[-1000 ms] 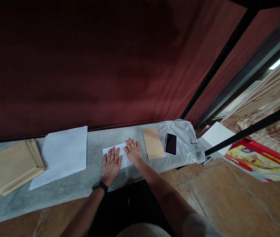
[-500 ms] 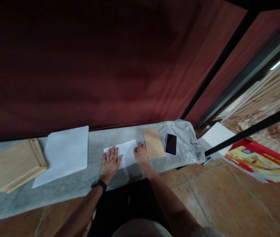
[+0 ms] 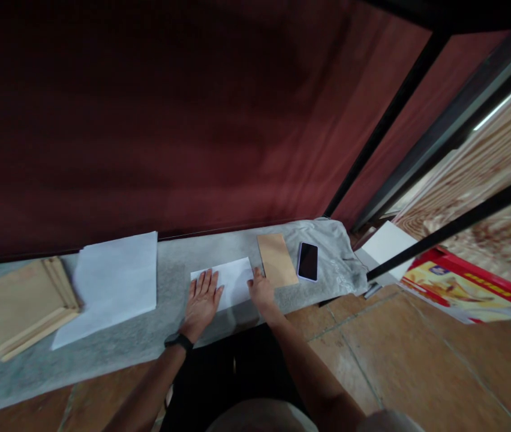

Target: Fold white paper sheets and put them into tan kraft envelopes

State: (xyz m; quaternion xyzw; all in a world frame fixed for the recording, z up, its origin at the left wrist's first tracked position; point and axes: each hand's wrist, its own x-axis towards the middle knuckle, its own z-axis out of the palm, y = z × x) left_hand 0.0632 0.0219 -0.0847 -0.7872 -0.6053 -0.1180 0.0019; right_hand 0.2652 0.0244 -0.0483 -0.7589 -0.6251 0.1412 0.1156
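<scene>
A folded white sheet of paper (image 3: pixel 236 281) lies on the grey cloth in front of me. My left hand (image 3: pixel 203 302) rests flat on its left part, fingers stretched out. At the paper's right edge is my right hand (image 3: pixel 262 292), its fingers curled in and thumb and forefinger at the edge; the exact grip is partly hidden. Just beyond that hand lies a brown envelope (image 3: pixel 277 259), flat on the cloth.
Grey cloth (image 3: pixel 177 264) covers the long narrow bench. A phone (image 3: pixel 308 261) lies right of the envelope. Leftward are white sheets (image 3: pixel 118 282) and a stack of brown envelopes (image 3: pixel 19 306). A dark red panel (image 3: pixel 183 150) rises behind; a printed box (image 3: pixel 466 285) stands at right.
My right hand has shifted slightly along the paper's right edge, its fingers more curled. My left hand stays flat on the paper. The view has turned slightly.
</scene>
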